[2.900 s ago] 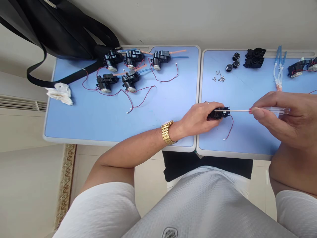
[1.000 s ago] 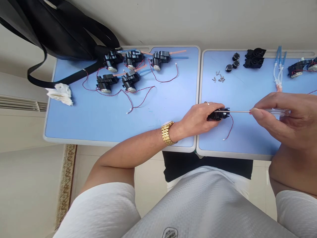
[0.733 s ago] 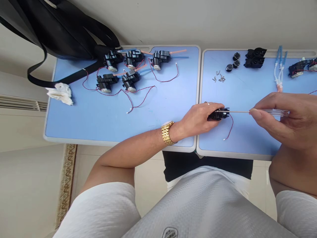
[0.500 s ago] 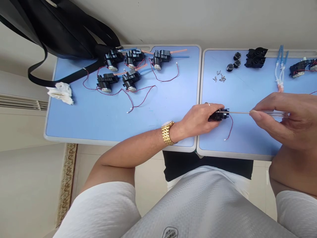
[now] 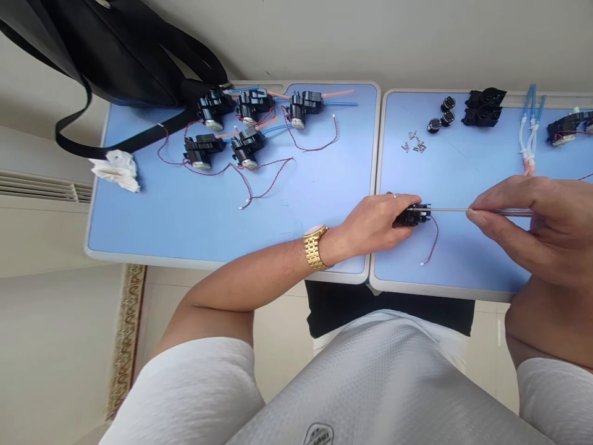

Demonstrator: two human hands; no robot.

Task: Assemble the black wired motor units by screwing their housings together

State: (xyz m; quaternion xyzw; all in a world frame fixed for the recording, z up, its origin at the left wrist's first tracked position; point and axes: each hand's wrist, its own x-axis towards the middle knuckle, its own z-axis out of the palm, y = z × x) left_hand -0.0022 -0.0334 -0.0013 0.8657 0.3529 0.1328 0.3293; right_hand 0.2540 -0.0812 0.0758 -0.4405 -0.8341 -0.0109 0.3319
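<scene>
Near the front of the right-hand table, my left hand (image 5: 377,219) is closed around a small black motor assembly (image 5: 419,214). A twisted red-and-black wire with a white plug (image 5: 434,244) trails from the assembly onto the table. Between the thumb and fingers of my right hand (image 5: 542,228) is a screwdriver (image 5: 449,210) with a long thin shaft and a clear handle. Its shaft points left and its tip reaches the black assembly; the exact contact spot is too small to make out.
Several finished-looking black motor units (image 5: 303,110) with wires and tubes lie on the left table. Loose screws (image 5: 419,145), black round parts (image 5: 447,117), black housings (image 5: 484,107) and tied tubes (image 5: 529,136) lie behind my hands. A black bag (image 5: 120,55) and crumpled tissue (image 5: 115,170) sit left.
The screwdriver handle looked blurred before and appears sharper now. Both hands keep nearly the same place, and the whole view has shifted slightly.
</scene>
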